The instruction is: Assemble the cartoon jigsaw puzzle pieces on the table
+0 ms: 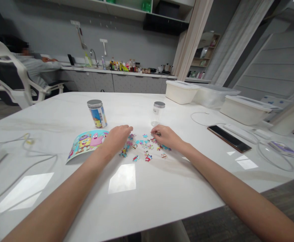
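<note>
White glossy table point(159, 191) is holding loose puzzle pieces point(148, 157), scattered between the two hands. Left hand point(119, 137) is curling by one side, right hand point(166, 136) is bending over the other; tbh can't tell if either's actually gripping a piece.

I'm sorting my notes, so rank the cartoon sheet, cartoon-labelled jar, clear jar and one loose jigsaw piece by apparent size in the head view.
1. Cartoon sheet
2. Cartoon-labelled jar
3. Clear jar
4. Loose jigsaw piece
</note>
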Motion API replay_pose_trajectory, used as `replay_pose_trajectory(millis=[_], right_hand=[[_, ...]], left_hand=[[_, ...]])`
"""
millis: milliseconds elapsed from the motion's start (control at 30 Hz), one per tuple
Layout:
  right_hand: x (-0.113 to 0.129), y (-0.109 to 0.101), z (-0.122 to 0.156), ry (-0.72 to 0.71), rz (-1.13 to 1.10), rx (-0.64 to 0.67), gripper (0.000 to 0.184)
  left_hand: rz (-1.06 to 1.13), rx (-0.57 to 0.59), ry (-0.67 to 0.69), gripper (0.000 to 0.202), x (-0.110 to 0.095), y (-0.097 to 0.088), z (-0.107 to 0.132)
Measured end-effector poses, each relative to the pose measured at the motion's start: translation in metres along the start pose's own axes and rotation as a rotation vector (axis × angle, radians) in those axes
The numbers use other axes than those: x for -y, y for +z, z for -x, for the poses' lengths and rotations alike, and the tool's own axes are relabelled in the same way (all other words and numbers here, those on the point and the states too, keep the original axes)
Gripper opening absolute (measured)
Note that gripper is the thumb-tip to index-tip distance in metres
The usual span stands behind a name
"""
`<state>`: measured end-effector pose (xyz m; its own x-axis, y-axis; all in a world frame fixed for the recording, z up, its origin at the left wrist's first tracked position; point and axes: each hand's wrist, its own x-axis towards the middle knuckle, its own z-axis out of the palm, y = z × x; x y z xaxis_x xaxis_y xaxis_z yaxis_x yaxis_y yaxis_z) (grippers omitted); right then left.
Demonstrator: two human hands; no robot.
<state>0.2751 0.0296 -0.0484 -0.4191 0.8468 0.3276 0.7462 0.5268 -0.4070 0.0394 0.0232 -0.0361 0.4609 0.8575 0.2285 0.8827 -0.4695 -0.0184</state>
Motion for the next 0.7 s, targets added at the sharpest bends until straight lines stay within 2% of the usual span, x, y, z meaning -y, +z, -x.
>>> replay_pose_trajectory(millis=[200, 333, 500, 700], right_hand=[[-0.004, 0.001, -0.001, 0.034, -0.043, -0.027, 0.023], [-0.005, 0.003, -0.002, 0.033, -0.031, -0.036, 0.015], [-0.003, 0.004, -0.001, 0.076, -0.051, -0.006, 0.017], [-0.004, 0.004, 0.0, 0.01, -0.115, -0.1, 0.018]], left_hand=[[-0.034, 0.102, 0.083, 0.026, -0.006, -0.012, 0.008], [-0.08, 0.105, 0.1, 0.026, -0.009, -0.013, 0.009], [-0.072, 0.125, 0.104, 0.027, -0.009, -0.01, 0.009], [-0.03, 0.087, 0.109, 0.027, -0.007, -0.004, 0.009]])
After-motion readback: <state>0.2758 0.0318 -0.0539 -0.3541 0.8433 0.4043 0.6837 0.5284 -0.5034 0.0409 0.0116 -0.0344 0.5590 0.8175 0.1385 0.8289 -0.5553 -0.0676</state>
